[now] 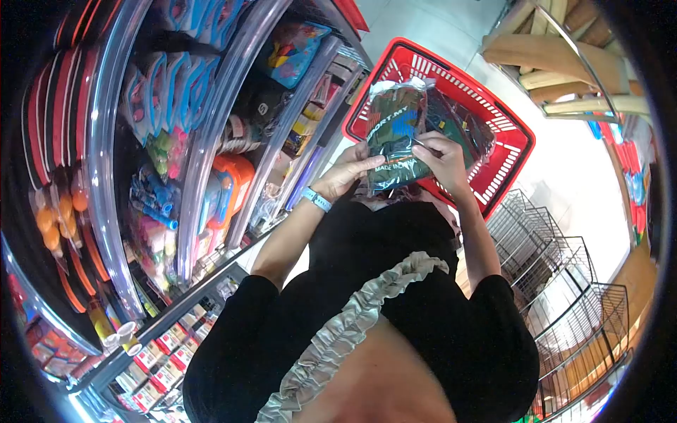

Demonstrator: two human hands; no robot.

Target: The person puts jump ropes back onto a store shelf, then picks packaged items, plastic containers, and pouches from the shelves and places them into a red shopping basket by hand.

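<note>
A clear plastic packet [398, 120] with dark green contents and printed lettering is held up in front of me, over the near left part of a red shopping basket [518, 151]. My left hand [347, 171] grips its lower left edge, thumb lying across the front. At the lower right, the fingers of my right hand [444, 161] pinch the packet's plastic near its printed face. Behind it, another plastic-wrapped dark package [465, 130] lies in the basket. What exactly the packet contains I cannot make out.
Shelves with clear plastic fronts [211, 141] run along my left, filled with packaged goods and an orange case [235, 187]. Wire baskets [557, 261] stand at my right. Brown items [557, 60] fill a rack at upper right. Pale floor [416, 21] shows beyond the basket.
</note>
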